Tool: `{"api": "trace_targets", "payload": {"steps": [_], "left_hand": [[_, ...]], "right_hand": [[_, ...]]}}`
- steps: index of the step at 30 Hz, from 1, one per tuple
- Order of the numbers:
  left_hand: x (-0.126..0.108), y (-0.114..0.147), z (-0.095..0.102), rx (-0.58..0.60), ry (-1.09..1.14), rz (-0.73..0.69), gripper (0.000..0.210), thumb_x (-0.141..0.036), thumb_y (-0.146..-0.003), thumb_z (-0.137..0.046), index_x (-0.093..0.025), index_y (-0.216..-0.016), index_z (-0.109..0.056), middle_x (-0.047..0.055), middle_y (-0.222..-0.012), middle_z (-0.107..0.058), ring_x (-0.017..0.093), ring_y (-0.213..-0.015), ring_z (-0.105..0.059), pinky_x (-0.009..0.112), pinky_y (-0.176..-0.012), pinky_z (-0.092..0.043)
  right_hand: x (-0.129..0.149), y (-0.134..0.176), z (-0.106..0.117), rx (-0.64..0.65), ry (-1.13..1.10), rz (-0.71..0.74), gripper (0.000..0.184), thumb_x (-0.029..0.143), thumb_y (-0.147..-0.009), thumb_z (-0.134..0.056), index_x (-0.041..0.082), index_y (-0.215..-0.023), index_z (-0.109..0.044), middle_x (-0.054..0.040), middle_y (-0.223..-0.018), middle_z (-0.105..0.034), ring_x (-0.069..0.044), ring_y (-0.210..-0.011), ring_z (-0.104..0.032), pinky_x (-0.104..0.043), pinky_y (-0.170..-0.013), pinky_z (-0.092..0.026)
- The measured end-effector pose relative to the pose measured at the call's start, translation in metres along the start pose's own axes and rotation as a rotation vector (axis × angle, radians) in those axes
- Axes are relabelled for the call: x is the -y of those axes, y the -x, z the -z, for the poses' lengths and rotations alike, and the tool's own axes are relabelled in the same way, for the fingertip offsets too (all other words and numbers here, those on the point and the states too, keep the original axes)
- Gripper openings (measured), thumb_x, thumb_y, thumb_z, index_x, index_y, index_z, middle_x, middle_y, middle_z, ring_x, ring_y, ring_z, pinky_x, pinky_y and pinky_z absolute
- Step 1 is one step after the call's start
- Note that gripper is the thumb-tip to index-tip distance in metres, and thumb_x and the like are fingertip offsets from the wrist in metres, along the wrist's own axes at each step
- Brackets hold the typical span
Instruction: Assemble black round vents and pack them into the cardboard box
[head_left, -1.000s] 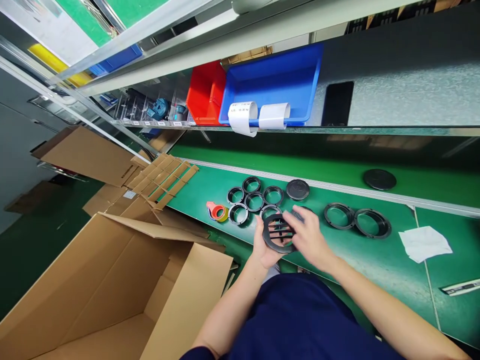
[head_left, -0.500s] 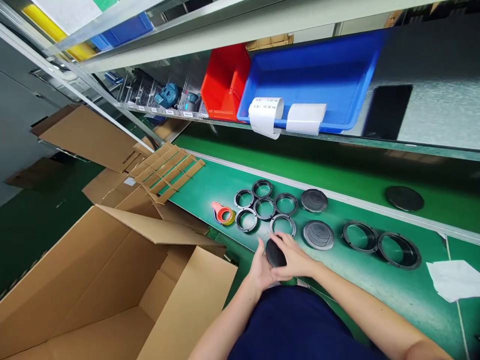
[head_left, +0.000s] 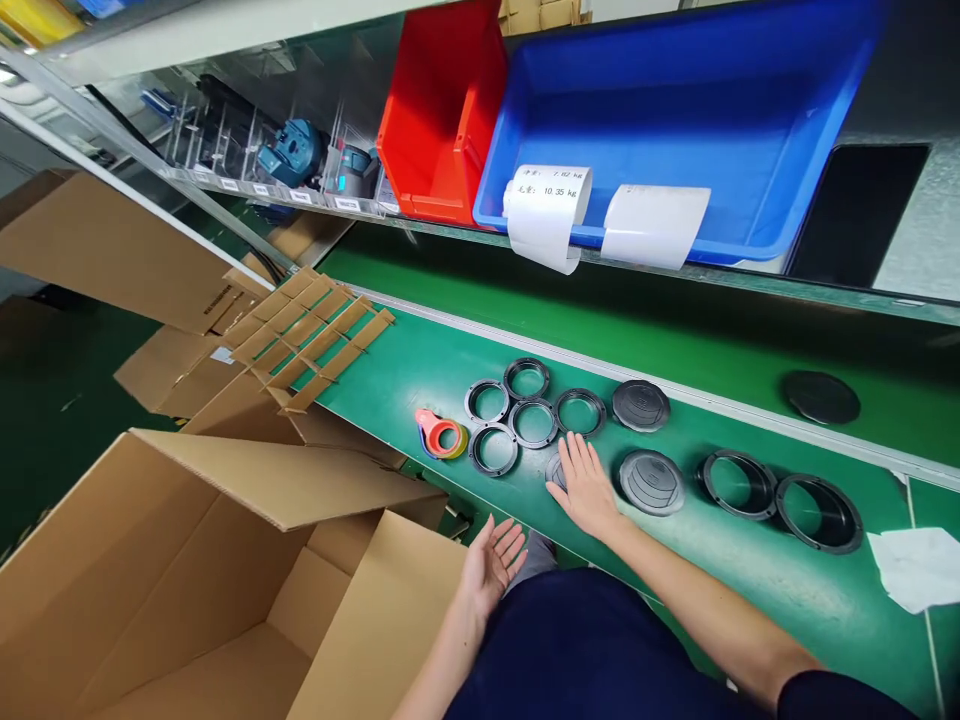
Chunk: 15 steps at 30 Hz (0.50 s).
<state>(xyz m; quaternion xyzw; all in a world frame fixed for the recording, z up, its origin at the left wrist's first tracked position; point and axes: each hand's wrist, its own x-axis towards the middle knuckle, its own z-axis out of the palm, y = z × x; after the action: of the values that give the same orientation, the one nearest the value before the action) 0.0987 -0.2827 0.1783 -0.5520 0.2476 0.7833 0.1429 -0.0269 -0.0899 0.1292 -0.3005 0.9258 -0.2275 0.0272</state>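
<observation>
While unclenched and apart, left hand (head_left: pixel 491 572) palm-up beside a cardboard box (head_left: pixel 390 610), right hand (head_left: pixel 589 492) over a disc (head_left: pixel 553 469).

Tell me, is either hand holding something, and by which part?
Nothing is held. The left hand is open and empty; the right hand lies flat over a dark disc, without gripping it.

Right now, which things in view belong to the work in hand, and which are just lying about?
Likely in the work:
dark disc partly covered by the right hand
other dark discs
black rings on the green table

Seemingly just lying about:
orange ring-shaped item beside the rings
white sheet at the far right
phone-like black slab on the shelf
</observation>
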Motion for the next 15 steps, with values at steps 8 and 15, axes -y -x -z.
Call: {"api": "trace_targets", "payload": {"steps": [8,15], "left_hand": [[-0.012,-0.025,-0.031,-0.045,-0.242,0.032,0.008,-0.016,-0.094,-0.056,-0.015,-0.102,-0.06,0.006,-0.086,-0.071,0.015,-0.073,-0.07,0.023,-0.072,-0.056],[-0.02,-0.076,-0.083,0.201,-0.598,0.039,0.032,-0.009,-0.089,-0.057,-0.027,-0.114,-0.047,0.004,-0.098,-0.071,0.027,-0.11,-0.067,0.036,-0.094,-0.055]], "right_hand": [[-0.004,-0.015,-0.008,0.149,-0.047,-0.009,0.069,0.043,-0.099,-0.054,0.006,-0.153,-0.033,-0.0181,-0.158,-0.025,-0.03,-0.148,-0.02,-0.052,-0.123,-0.017],[-0.009,0.005,0.058,-0.09,-0.125,-0.247,0.066,0.053,-0.103,-0.041,0.016,-0.156,-0.026,-0.0091,-0.161,-0.023,-0.024,-0.149,-0.014,-0.052,-0.124,-0.011]]}}
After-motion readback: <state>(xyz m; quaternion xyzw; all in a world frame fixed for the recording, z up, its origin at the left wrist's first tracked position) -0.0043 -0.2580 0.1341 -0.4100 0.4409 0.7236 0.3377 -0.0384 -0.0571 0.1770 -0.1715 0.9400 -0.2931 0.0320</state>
